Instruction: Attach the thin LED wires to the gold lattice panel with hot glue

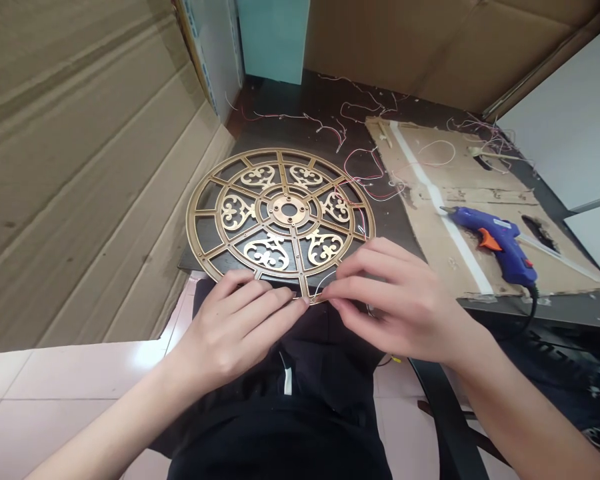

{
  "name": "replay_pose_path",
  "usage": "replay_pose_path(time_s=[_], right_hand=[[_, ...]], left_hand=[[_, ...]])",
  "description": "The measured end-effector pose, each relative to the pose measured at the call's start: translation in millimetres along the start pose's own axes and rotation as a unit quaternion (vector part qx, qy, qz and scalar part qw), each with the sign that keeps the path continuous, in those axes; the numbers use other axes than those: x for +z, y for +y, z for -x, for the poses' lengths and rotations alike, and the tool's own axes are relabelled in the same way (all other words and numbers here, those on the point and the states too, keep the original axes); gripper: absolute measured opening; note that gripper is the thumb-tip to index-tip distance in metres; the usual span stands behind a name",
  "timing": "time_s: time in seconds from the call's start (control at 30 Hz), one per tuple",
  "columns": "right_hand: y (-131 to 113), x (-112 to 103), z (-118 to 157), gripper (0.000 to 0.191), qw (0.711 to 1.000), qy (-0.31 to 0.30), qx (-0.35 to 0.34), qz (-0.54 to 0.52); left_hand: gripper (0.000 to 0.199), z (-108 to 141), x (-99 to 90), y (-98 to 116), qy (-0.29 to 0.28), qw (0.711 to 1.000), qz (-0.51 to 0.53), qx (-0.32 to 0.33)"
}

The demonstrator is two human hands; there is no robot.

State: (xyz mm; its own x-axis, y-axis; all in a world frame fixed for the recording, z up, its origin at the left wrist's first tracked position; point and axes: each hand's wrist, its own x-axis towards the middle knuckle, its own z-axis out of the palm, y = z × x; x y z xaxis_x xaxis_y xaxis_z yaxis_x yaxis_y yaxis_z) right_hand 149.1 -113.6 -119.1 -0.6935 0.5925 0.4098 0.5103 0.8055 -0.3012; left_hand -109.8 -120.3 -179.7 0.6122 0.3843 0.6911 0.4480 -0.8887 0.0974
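Observation:
A round brass-coloured frame (293,232) with spokes and scroll ornaments lies on the dark table, its near edge jutting toward my lap. My left hand (243,320) grips the near rim, fingers over the top, the thumb hidden below. One fingertip presses where a spoke meets the rim. Just to the right, my right hand (393,293) pinches a thin pale wire (323,283) against the rim. That wire curves up between the fingers. Red and white wires (363,220) run onto the frame at its right side.
A blue glue gun (500,237) lies on a flat cardboard sheet (440,267) at right, its cord dropping off the edge. Loose thin wires (325,127) are scattered over the dark table (275,100). A tall cardboard panel (90,173) stands at left. A chair armrest (440,400) is lower right.

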Motion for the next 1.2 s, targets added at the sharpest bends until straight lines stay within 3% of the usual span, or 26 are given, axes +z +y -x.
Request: replay_pose_path(time_s=[0.4, 0.7, 0.83, 0.97, 1.07, 1.2], right_hand=[[-3, 7, 2, 0.012, 0.995, -0.012, -0.072, 0.075], [-2, 9, 2, 0.012, 0.996, -0.01, -0.057, 0.063], [0, 10, 2, 0.011, 0.998, -0.003, -0.043, 0.036], [-1, 10, 4, 0.006, 0.998, 0.051, -0.029, -0.011], [-3, 8, 0, 0.006, 0.995, 0.08, 0.022, -0.046], [-6, 1, -14, 0.008, 0.992, 0.009, 0.092, -0.091]], left_hand=[[0.027, -3, -2.3, 1, -0.027, 1.0, -0.013, 0.003], [0.027, -5, -2.2, 1, -0.041, 0.999, -0.02, 0.014], [0.026, -6, -3.9, 1, -0.044, 0.998, -0.032, 0.029], [0.026, -4, -5.9, 1, -0.047, 0.998, -0.03, 0.023], [0.025, -2, -6.4, 1, -0.044, 0.999, -0.02, 0.013], [0.026, 0, -6.0, 0, -0.039, 0.999, -0.017, 0.011]])
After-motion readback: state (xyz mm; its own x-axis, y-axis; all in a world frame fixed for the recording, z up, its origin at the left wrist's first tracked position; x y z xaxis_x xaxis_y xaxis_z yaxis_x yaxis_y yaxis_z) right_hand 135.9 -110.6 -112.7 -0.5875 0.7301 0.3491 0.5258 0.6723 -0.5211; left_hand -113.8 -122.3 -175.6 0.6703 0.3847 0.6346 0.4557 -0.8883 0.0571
